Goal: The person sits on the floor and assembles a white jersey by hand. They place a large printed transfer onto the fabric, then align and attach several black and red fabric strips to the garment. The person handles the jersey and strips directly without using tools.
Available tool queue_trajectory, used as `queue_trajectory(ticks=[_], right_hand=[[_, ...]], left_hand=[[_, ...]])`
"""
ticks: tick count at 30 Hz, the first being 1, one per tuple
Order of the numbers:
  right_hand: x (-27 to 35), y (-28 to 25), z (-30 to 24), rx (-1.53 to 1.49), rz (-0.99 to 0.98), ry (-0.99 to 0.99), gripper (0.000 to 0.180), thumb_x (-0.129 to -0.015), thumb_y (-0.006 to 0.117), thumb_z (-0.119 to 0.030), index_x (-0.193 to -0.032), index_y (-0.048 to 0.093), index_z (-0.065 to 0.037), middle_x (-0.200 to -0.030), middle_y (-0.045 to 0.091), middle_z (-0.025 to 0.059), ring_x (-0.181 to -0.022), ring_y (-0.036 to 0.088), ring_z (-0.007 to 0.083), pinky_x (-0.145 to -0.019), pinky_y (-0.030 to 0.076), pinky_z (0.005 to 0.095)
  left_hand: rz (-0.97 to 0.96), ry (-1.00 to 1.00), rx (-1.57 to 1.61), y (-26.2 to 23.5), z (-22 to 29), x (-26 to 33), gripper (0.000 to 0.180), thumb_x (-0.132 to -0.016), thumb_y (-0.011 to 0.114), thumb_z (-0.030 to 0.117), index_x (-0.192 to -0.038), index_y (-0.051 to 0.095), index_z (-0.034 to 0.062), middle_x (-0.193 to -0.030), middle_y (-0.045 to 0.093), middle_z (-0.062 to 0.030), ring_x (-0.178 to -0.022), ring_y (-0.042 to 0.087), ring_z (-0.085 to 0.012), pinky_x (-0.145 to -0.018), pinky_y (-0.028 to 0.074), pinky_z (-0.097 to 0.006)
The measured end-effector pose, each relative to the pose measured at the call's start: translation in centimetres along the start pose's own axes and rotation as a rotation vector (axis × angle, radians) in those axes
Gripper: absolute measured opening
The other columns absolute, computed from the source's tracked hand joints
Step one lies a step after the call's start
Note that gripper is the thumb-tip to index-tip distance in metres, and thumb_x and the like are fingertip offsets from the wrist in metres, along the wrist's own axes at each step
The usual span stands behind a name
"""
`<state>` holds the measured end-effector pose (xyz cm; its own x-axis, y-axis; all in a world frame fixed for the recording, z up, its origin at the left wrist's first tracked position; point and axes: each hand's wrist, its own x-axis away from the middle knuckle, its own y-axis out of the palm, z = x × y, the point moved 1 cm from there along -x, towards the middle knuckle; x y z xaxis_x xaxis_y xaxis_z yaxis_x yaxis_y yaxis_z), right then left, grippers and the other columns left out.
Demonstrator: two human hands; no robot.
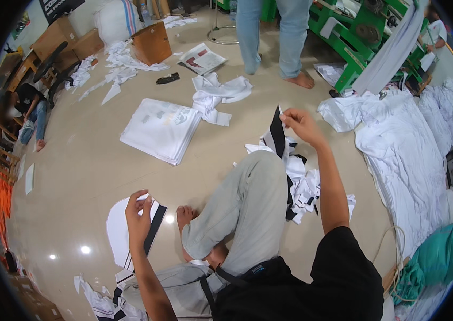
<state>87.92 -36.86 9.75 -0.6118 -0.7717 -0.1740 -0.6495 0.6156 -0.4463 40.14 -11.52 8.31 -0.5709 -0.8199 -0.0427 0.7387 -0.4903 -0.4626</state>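
Observation:
My right hand pinches a black-and-white fabric piece by its upper end, above a loose heap of white and black fabric pieces beside my raised knee. On the left, my left hand hovers over a white cut fabric piece with a rounded side and a black band along its straight edge. Its fingers are bent but apart, and no held thing shows between them. More white and dark pieces lie near my folded leg at the lower left.
A stack of folded white printed fabric lies ahead on the tiled floor, with white scraps beyond. A person stands in jeans near green machinery. White cloth is piled at right. Another person sits far left.

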Motion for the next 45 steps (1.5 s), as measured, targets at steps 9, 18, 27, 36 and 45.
queue_trajectory(ticks=[9,18,27,36,45], right_hand=[[-4.8,10.0,-23.8,-0.355,-0.175,-0.294,0.014,-0.091,0.071,-0.013,-0.090,0.065,-0.001,-0.077,0.062,-0.0009,-0.069,0.064,0.0081,-0.059,0.045,0.0224],[-2.1,20.0,-32.9,-0.504,-0.180,-0.447,0.012,-0.091,0.069,-0.007,-0.092,0.062,0.002,-0.074,0.061,0.0012,-0.069,0.058,0.0071,-0.064,0.047,0.0222],[-1.9,25.6,-32.1,-0.318,-0.611,-0.372,0.017,-0.090,0.068,-0.015,-0.088,0.064,0.002,-0.073,0.056,-0.0026,-0.066,0.048,0.0065,-0.062,0.037,0.0231],[0.8,31.8,-35.9,-0.531,-0.522,-0.505,0.012,-0.091,0.065,-0.010,-0.088,0.057,-0.003,-0.080,0.053,-0.0024,-0.077,0.047,0.0059,-0.071,0.035,0.0228],[1.4,36.5,-33.6,-0.533,-0.285,-0.576,0.017,-0.097,0.061,-0.009,-0.110,0.060,0.002,-0.100,0.063,0.0073,-0.098,0.056,0.0150,-0.091,0.042,0.0278]], left_hand=[[-0.001,0.403,0.240,7.9,16.6,-2.9,0.021,-0.090,0.073,0.018,-0.101,0.065,0.0018,-0.088,0.068,-0.0075,-0.078,0.066,-0.0155,-0.070,0.053,-0.032],[0.563,0.401,0.297,2.4,13.0,-1.4,0.015,-0.093,0.068,0.009,-0.100,0.060,-0.0021,-0.088,0.064,-0.0125,-0.073,0.062,-0.0215,-0.071,0.051,-0.033],[0.570,0.261,0.338,-10.4,7.8,5.0,0.013,-0.101,0.056,0.010,-0.104,0.058,-0.0031,-0.087,0.063,-0.0080,-0.079,0.057,-0.0111,-0.074,0.048,-0.027],[0.703,0.343,0.120,-13.0,7.3,8.9,0.022,-0.098,0.063,0.017,-0.109,0.052,0.0016,-0.088,0.061,-0.0098,-0.076,0.059,-0.0174,-0.070,0.048,-0.030],[0.881,0.239,-0.233,-15.5,0.6,13.2,0.037,-0.079,0.063,-0.002,-0.115,0.055,-0.0002,-0.102,0.061,-0.0179,-0.090,0.064,-0.0387,-0.076,0.052,-0.045]])
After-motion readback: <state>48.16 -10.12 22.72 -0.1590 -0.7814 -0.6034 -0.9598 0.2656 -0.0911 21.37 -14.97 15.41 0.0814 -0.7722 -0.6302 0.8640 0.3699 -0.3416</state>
